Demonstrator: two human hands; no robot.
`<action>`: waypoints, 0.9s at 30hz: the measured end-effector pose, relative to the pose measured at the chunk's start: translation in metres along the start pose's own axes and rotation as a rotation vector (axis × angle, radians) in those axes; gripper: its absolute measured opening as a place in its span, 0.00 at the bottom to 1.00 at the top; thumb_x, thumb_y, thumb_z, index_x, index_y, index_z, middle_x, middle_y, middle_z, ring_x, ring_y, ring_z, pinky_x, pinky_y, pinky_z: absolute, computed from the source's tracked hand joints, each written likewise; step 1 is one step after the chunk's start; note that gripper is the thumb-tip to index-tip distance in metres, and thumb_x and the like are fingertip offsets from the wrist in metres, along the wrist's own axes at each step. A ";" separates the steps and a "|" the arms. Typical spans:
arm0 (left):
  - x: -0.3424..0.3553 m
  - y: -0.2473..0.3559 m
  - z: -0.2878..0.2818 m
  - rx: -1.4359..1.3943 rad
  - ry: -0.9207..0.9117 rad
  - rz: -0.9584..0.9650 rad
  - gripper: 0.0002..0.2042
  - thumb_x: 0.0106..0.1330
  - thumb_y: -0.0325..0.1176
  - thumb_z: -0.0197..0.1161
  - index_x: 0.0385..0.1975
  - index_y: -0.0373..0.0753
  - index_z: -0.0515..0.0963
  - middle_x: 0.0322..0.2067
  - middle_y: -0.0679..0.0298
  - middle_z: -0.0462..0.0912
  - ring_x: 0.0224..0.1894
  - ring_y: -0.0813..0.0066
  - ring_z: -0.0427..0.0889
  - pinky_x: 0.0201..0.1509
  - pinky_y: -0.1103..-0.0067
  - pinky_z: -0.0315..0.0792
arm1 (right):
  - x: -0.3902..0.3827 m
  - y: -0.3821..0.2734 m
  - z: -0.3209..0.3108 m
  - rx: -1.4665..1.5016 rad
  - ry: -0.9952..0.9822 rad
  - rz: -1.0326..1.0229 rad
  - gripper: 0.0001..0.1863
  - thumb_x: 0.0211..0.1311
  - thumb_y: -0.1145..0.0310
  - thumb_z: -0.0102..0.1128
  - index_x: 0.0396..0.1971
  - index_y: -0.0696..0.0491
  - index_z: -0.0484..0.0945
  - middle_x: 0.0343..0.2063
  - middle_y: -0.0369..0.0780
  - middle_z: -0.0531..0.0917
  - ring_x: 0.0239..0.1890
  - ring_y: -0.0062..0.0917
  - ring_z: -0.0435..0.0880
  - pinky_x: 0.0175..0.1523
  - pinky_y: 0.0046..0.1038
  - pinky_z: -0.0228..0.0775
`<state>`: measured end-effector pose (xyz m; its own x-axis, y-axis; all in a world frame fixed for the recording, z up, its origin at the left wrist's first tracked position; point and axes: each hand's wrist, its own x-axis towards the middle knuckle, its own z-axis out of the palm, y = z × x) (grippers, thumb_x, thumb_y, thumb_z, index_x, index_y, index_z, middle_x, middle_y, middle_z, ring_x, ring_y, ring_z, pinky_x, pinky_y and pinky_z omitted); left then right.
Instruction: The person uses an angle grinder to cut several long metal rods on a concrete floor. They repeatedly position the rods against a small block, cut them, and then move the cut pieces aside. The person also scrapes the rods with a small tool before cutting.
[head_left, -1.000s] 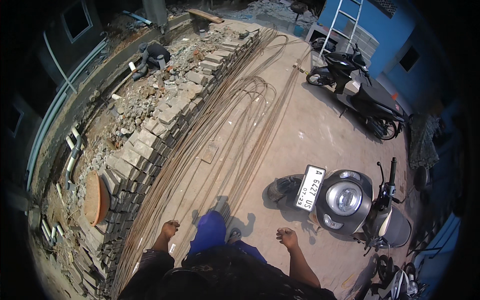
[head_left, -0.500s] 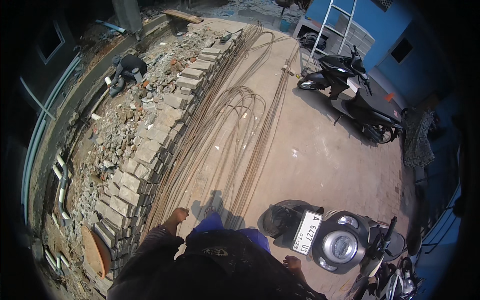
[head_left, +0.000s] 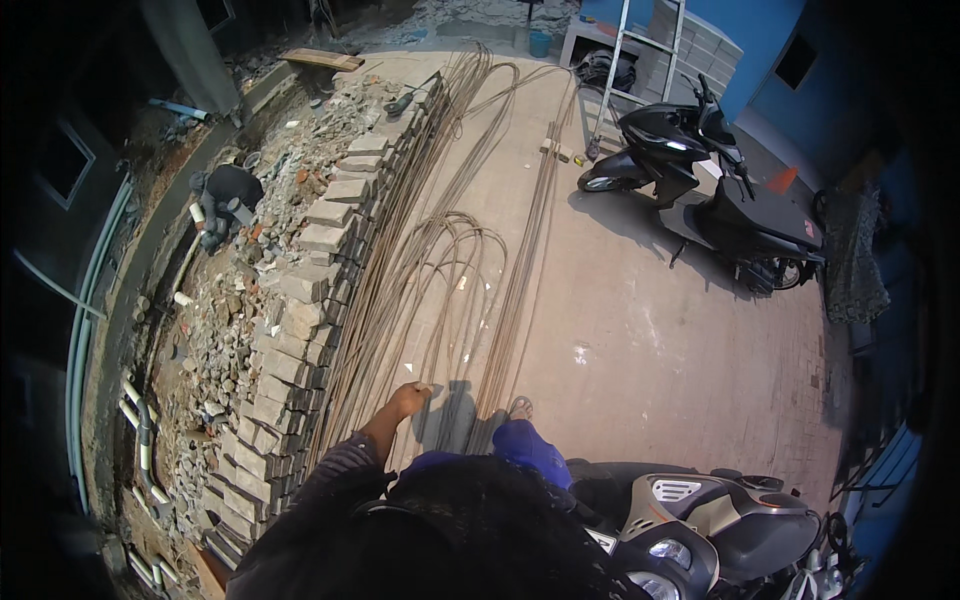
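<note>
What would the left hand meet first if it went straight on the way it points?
Probably the long thin rods lying on the paving ahead. The left hand seems to hang above them, but depth is unclear in this single view, so it might pass over.

Strong sunlight falls across the pale, dusty paved ground [head_left: 650,350] in the middle of the frame. A bright blue wall [head_left: 765,45] with a small dark window [head_left: 796,62] stands at upper right, beside pale grey blockwork [head_left: 705,48]. At left, a dark, shaded wall [head_left: 40,225] holds a framed window [head_left: 66,165]; a grey pillar [head_left: 195,55] leans in view at upper left.
</note>
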<state>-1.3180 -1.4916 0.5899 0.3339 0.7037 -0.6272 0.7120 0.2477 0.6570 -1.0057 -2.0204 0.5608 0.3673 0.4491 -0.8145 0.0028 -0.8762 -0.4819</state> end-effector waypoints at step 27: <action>0.504 0.378 -0.353 -0.258 -0.193 -0.392 0.40 0.71 0.70 0.51 0.74 0.48 0.64 0.72 0.67 0.69 0.69 0.58 0.69 0.64 0.49 0.69 | 0.051 -1.205 -0.281 0.460 -1.478 -1.493 0.15 0.74 0.63 0.61 0.53 0.56 0.84 0.18 0.38 0.79 0.13 0.20 0.73 0.18 0.26 0.54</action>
<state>-1.0991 -0.8080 0.6696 0.1975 0.3955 -0.8970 0.6390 0.6420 0.4237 -0.7288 -0.9908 1.1914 -0.4986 0.5546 0.6662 -0.7228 0.1582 -0.6727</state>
